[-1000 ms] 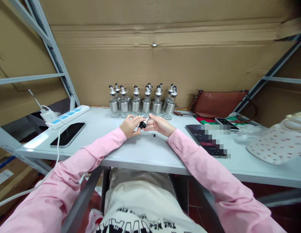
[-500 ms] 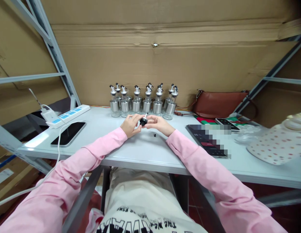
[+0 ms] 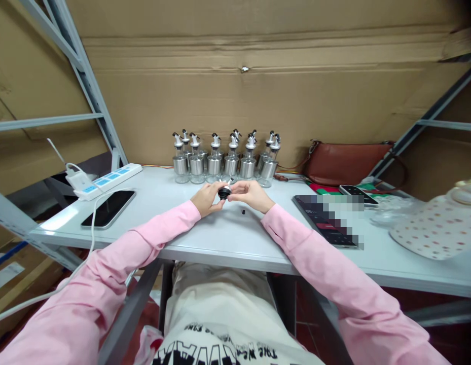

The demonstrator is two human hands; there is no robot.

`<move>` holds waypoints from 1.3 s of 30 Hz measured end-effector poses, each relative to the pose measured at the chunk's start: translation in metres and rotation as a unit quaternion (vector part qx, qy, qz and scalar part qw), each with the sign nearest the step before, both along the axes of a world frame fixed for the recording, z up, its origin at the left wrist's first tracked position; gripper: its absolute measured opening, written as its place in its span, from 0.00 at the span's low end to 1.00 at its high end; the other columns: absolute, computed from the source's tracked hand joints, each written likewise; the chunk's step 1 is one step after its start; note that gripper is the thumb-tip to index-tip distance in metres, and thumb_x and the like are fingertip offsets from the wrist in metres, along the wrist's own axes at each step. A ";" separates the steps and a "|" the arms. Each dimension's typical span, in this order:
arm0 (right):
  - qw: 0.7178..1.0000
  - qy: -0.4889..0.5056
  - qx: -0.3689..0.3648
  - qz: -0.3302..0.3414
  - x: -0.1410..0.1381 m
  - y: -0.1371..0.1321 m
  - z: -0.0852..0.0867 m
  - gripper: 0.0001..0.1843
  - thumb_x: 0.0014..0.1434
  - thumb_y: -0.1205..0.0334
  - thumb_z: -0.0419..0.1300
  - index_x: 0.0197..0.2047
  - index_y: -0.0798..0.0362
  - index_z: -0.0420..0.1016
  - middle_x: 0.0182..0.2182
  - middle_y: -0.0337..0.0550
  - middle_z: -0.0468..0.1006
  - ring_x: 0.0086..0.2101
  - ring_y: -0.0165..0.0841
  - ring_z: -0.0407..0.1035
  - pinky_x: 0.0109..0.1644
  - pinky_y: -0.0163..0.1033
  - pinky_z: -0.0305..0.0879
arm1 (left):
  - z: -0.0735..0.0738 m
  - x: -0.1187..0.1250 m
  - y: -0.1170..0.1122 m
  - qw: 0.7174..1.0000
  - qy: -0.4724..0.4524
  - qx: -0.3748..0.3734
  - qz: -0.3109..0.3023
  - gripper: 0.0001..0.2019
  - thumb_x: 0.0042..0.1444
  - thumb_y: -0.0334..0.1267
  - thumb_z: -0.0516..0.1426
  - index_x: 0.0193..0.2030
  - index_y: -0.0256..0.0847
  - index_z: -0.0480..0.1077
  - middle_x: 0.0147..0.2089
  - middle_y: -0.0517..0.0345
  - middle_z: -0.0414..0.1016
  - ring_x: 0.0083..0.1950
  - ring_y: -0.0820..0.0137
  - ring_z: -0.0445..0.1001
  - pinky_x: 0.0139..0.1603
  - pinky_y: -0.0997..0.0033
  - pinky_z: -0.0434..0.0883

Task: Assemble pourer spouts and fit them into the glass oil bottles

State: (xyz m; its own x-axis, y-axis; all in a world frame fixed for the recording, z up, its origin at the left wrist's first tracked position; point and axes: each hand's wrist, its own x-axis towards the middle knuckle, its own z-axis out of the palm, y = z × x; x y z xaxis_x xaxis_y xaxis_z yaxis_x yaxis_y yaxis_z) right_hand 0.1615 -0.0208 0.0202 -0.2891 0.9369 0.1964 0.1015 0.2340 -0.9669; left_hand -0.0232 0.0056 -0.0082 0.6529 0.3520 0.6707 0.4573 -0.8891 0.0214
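Between my two hands, just above the white table (image 3: 220, 233), is a bottle pourer spout (image 3: 224, 192) with a black ribbed stopper and a silvery top. The fingers and thumb of my left hand (image 3: 208, 198) close on its left side. My right hand (image 3: 252, 194) pinches it from the right, its fingertips at the silvery part. A tiny black piece (image 3: 243, 212) lies on the table below my right hand. Behind my hands stand several glass oil bottles (image 3: 231, 166) with steel sleeves and pourer tops, upright and close together.
At the left lie a phone (image 3: 109, 209) and a white power strip (image 3: 109, 181) with a cable. To the right are a tablet-like device (image 3: 324, 221), a smaller black device (image 3: 357, 194), a brown bag (image 3: 345, 163) and a dotted white item (image 3: 435, 228). A cardboard wall (image 3: 258, 101) closes the back.
The pourer spout has turned in my fingers, its black stopper now facing more toward me. Both hands stay in nearly the same place.
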 end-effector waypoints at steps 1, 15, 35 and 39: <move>1.000 -0.003 -0.001 0.005 0.000 0.000 0.000 0.15 0.32 0.66 0.68 0.27 0.57 0.71 0.22 0.38 0.77 0.26 0.29 0.72 0.38 0.38 0.67 | 0.000 0.000 0.000 1.000 -0.001 0.007 -0.004 0.20 0.50 0.33 0.50 0.51 0.37 0.53 0.44 0.51 0.68 0.41 0.67 0.69 0.42 0.68 0.64; 0.999 -0.040 0.015 0.018 0.000 -0.001 0.000 0.13 0.33 0.65 0.66 0.26 0.57 0.70 0.21 0.39 0.76 0.24 0.30 0.71 0.34 0.37 0.66 | 0.002 0.002 -0.001 0.999 0.037 -0.004 0.021 0.15 0.52 0.35 0.49 0.47 0.38 0.56 0.40 0.55 0.70 0.32 0.72 0.69 0.46 0.66 0.60; 0.975 -0.120 0.181 -0.048 -0.001 0.000 -0.004 0.21 0.44 0.59 0.61 0.42 0.55 0.66 0.33 0.41 0.71 0.28 0.27 0.65 0.31 0.34 0.62 | 0.008 0.003 -0.005 0.991 0.032 -0.046 0.118 0.21 0.57 0.36 0.42 0.57 0.37 0.55 0.41 0.53 0.71 0.36 0.70 0.68 0.45 0.66 0.53; 0.973 -0.136 0.186 -0.025 -0.002 -0.001 -0.005 0.20 0.46 0.58 0.59 0.43 0.55 0.67 0.33 0.42 0.71 0.32 0.30 0.66 0.33 0.35 0.64 | 0.005 0.004 -0.005 0.988 0.045 -0.075 0.125 0.22 0.55 0.38 0.45 0.57 0.36 0.53 0.38 0.55 0.73 0.34 0.70 0.68 0.46 0.64 0.50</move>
